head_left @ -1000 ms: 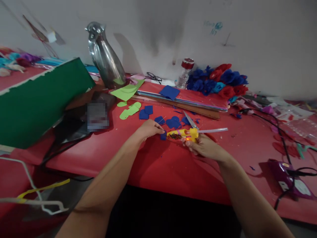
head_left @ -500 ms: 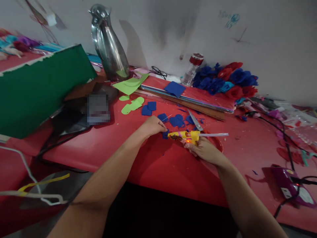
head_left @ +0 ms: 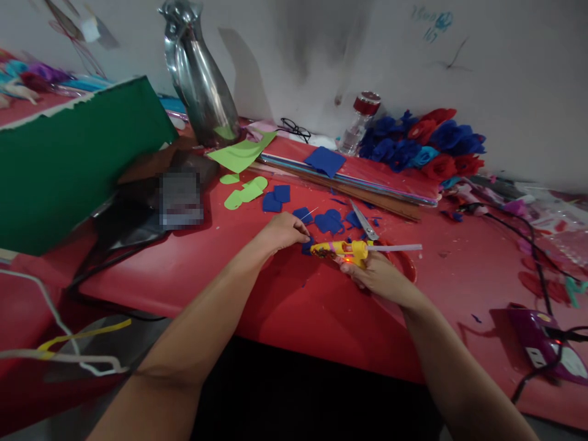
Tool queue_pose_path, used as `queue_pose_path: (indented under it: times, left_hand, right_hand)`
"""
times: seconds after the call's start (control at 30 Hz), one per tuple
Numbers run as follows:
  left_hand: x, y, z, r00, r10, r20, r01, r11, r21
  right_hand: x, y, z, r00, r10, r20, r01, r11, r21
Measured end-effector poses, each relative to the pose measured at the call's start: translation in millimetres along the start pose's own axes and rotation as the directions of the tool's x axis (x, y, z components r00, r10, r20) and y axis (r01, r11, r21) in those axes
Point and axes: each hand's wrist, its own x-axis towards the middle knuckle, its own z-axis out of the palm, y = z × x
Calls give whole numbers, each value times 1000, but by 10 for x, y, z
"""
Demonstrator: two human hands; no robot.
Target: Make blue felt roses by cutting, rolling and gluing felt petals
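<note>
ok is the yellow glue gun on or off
On, apparently: an orange light glows on the glue gun in the right hand.

A silver jug (head_left: 204, 89) stands between a green panel (head_left: 87, 162) and dark-framed glasses (head_left: 295, 130), a red-capped bottle (head_left: 354, 135) farther right.

That jug (head_left: 206, 92) is super shiny, mirror-like metal, while the blue pieces (head_left: 328, 222) and light green pieces (head_left: 252, 189) look like flat matt paper. Yellow glue gun (head_left: 361, 252) is plastic with a dark, crusty-looking patch near the tip, and the stick (head_left: 397, 248) in the back is smooth and translucent. Scissors (head_left: 362, 220) have bare metal blades. Table's (head_left: 459, 263) smooth with a soft sheen; the green panel (head_left: 82, 159) has a ragged, torn-looking top edge.
</note>
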Motion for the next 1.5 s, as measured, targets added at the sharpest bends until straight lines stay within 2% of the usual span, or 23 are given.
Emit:
queue_pose_path:
  times: [0.23,0.53,0.83,1.1,1.5]
  left_hand:
    - [5,-3,-1,1000,7,15,-7,1000,5]
    - [15,-25,2,1000,21,17,-21,1000,-17]
    - [3,-16,-12,999,13,33,-12,1000,-12]
    - [-6,-25,-12,999,41,17,-41,999,-16]
    - [0,-17,-9,999,34,27,-34,999,-14]
  right_hand:
    - [-13,-49,-3,998,61,14,-62,997,49]
    - [-44,-46,-18,999,49,-18,-48,998,27]
    - [-93,-95,-37,990,141,-23,-140,989,36]
    - [-100,-49,-60,999,36,-34,-36,999,10]
    - [-115,-63,-69,995,77,-67,-77,997,2]
